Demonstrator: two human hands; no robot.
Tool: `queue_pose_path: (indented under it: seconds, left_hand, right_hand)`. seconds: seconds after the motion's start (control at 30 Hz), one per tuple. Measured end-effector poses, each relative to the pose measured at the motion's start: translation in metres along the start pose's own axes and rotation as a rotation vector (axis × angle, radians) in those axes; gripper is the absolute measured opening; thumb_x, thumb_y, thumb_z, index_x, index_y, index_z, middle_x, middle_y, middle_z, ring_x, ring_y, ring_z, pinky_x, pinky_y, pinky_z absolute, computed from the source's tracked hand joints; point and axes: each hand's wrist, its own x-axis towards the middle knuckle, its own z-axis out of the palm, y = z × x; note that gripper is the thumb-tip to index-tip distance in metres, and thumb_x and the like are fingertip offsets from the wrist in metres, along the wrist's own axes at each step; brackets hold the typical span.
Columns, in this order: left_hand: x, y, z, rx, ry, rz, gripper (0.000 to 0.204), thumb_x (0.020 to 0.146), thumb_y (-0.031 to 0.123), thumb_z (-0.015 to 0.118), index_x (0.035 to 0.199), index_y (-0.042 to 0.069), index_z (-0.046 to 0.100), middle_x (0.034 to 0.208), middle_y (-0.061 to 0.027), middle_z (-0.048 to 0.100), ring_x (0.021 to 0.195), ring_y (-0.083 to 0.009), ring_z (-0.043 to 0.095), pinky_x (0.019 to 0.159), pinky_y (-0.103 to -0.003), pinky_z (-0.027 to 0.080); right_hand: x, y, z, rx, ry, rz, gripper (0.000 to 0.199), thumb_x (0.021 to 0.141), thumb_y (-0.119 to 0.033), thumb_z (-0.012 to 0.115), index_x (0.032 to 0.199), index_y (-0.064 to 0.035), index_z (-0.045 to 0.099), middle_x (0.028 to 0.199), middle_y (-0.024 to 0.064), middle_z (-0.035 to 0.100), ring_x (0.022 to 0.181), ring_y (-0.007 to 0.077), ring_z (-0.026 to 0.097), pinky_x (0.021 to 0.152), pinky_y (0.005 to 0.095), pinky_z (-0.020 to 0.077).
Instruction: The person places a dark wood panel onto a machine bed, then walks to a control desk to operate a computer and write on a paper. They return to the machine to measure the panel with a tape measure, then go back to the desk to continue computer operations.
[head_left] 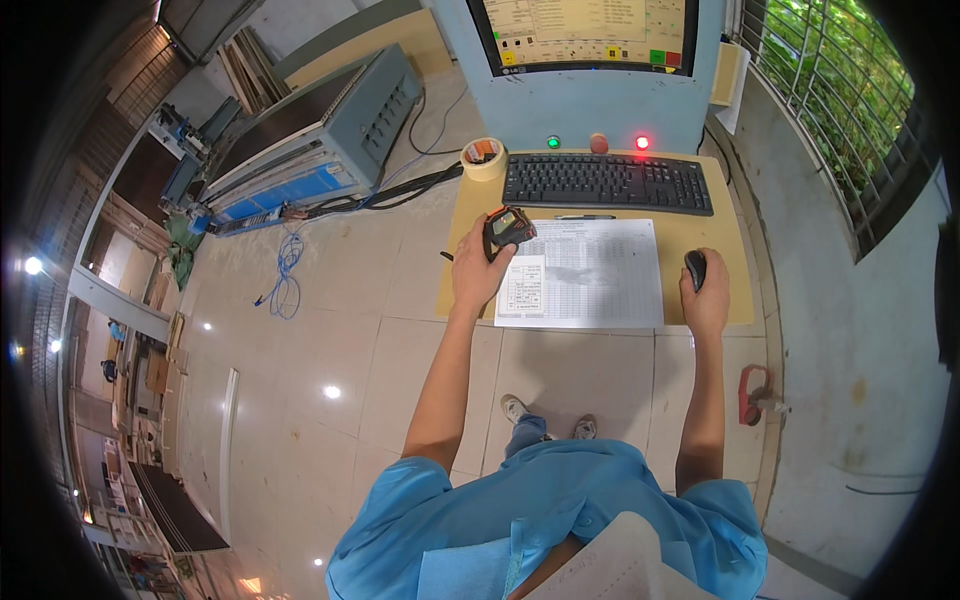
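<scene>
So, both hands are working at the counter (735, 290) under a monitor (585, 35).
Left hand (478, 275) is sitting at about 9 o'clock of the printed sheet (590, 272), fingers wrapped around a black-and-orange tape measure (507, 230). Right hand (706, 290) is resting at 3 o'clock of the sheet, fingers curled over a black mouse (695, 268). Black keyboard (607, 183) is lying at 12 o'clock, a tape roll (484, 158) just to its left.

A black-and-orange tape measure (507, 229) sat upright at the bench's left edge, against the printed sheet. A black computer mouse (695, 269) lay flat near the bench's right edge, below the keyboard.
</scene>
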Motion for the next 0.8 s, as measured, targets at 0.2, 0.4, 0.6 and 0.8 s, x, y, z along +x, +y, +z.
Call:
queue_pose_path:
  seconds: [0.2,0.4,0.6,0.8]
  left_hand:
    - [0.001,0.0,0.0,0.007,-0.013,-0.028,0.076,0.089,0.033,0.076,0.151,0.003,0.044,0.138,-0.024,0.062,0.13,-0.0403,0.057,0.109,-0.048,0.045]
    - [0.0,-0.001,0.001,0.004,-0.004,-0.02,0.077,0.088,0.034,0.076,0.152,0.004,0.044,0.138,-0.0241,0.062,0.13,-0.0403,0.057,0.109,-0.048,0.045]
    - [0.001,-0.002,0.003,0.006,0.009,0.008,0.076,0.088,0.033,0.077,0.151,0.004,0.045,0.137,-0.0236,0.063,0.129,-0.0398,0.057,0.109,-0.048,0.045]
    - [-0.002,0.001,0.0,-0.006,0.009,0.006,0.076,0.088,0.033,0.077,0.15,0.003,0.046,0.136,-0.0242,0.063,0.128,-0.0404,0.058,0.108,-0.048,0.045]
  right_hand:
    - [0.0,-0.008,-0.003,0.007,0.018,0.06,0.046,0.09,-0.01,0.071,0.132,-0.002,0.054,0.123,0.0209,0.065,0.115,0.0403,0.062,0.099,0.0454,0.0491]
    - [0.001,-0.006,-0.005,0.019,-0.019,-0.024,0.047,0.093,-0.011,0.068,0.137,-0.0068,0.054,0.132,0.0222,0.061,0.123,0.0405,0.059,0.103,0.0464,0.0479]
    - [0.002,0.001,0.0,-0.026,-0.066,-0.041,0.043,0.096,-0.016,0.066,0.139,-0.0139,0.06,0.145,0.0247,0.053,0.132,0.044,0.053,0.109,0.0479,0.0457]
    - [-0.001,0.003,0.001,-0.035,-0.065,-0.034,0.039,0.097,-0.017,0.065,0.135,-0.0123,0.064,0.147,0.0259,0.052,0.132,0.045,0.052,0.11,0.0479,0.0453]
